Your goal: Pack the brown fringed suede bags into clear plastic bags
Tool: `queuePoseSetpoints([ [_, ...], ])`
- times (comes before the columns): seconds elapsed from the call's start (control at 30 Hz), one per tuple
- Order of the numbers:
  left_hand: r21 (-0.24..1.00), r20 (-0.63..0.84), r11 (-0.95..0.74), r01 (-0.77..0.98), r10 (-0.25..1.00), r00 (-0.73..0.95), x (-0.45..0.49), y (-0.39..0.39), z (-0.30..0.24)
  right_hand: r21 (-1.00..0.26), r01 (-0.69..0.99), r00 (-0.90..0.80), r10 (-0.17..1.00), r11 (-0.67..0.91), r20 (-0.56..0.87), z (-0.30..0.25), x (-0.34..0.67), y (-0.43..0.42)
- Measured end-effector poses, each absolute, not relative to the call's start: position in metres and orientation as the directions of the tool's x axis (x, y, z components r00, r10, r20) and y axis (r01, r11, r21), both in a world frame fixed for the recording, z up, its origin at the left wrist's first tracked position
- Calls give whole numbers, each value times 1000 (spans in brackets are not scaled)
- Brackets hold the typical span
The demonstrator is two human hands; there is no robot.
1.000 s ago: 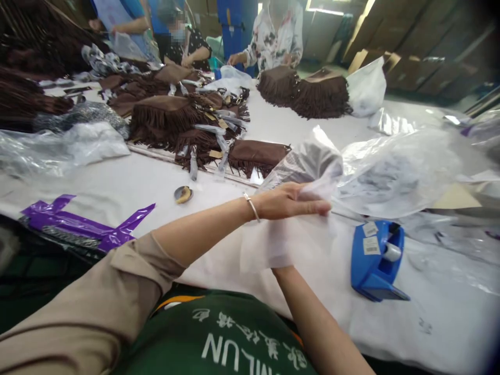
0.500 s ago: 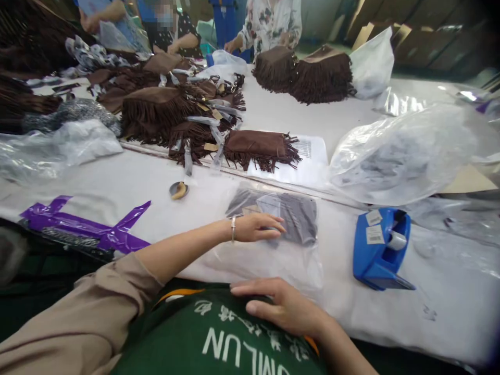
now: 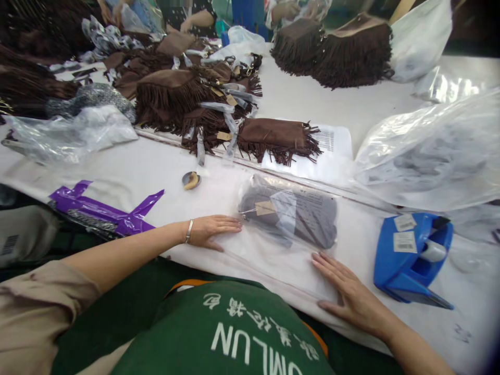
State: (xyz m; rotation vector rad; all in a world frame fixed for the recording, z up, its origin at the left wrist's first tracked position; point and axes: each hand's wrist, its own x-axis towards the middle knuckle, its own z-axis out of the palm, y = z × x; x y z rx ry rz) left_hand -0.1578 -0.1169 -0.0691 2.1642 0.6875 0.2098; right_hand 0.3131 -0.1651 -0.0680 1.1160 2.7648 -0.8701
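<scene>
A dark grey bag (image 3: 308,213) with a tan tag lies flat inside a clear plastic sleeve in front of me. My left hand (image 3: 213,230) rests at the sleeve's left side, fingers stretched out and pointing toward it. Near the sleeve's lower right corner, my right hand (image 3: 346,291) lies with its fingers extended and thumb apart. Neither hand has anything in its grasp. Just behind the sleeve is a brown fringed bag (image 3: 273,133), partly on a white printed plastic bag (image 3: 336,143).
A blue tape dispenser (image 3: 398,265) stands at the right, below a large clear plastic bag (image 3: 422,151). Purple tape strips (image 3: 105,211) hang along the left edge. A small dish (image 3: 190,180) and a pile of brown fringed bags (image 3: 167,99) lie beyond. Co-workers stand across the table.
My left hand has moved left off the sleeve. My right hand has moved from near my apron rightward onto the table by the sleeve. The view has shifted and tilted down.
</scene>
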Motion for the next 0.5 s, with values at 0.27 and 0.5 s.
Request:
queuePoseSetpoints([
  [0.27,792,-113,82,605,993,13,-114,-113,-91,-643,713,-260,957,279,127,-107,305,-167],
  [0.5,583,23,75,809,994,-108,-107,-154,-91,-491,864,203,970,-113,133,-108,270,-200],
])
